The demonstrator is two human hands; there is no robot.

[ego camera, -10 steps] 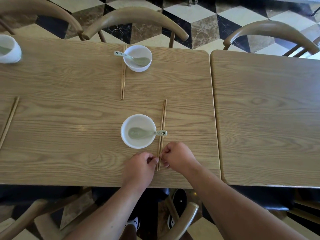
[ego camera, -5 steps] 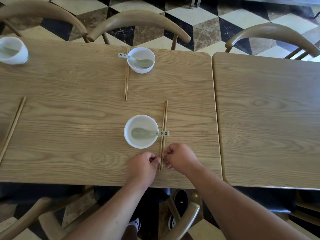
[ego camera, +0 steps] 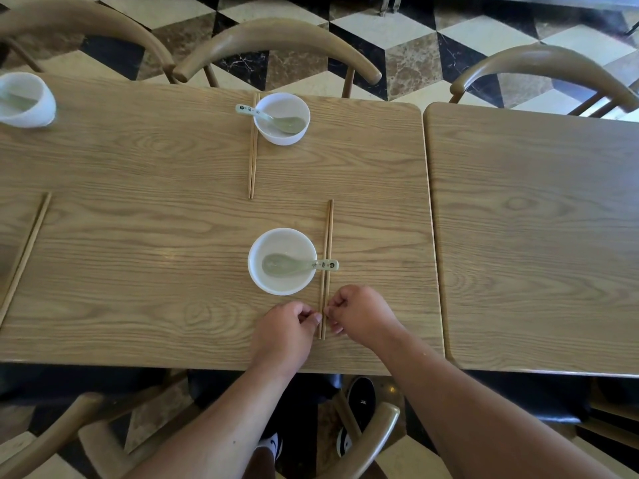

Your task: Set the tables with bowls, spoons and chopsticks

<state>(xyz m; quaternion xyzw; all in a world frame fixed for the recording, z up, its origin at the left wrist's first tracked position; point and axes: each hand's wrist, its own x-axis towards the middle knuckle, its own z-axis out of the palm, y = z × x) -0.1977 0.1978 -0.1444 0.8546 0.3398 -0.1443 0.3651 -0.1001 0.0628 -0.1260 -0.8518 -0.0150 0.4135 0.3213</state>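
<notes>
Near setting on desk [ego camera: 138, 271]: bowl [ego camera: 273, 288], spoon [ego camera: 276, 265] inside, handle out over right rim and across chopsticks [ego camera: 327, 236]. Chopsticks just right of bowl, parallel, tips pointing far. Pinched at near ends from either side with left hand [ego camera: 283, 331] and right hand [ego camera: 359, 316]; each grip clamped on the pair, fingers curled. No visible shift against a second ago: same hands on same ends, same line. Judged as alignment finished and release due. Lift off straight up to avoid rolling the pair apart. Right desk [ego camera: 536, 236] judged next to set.
</notes>
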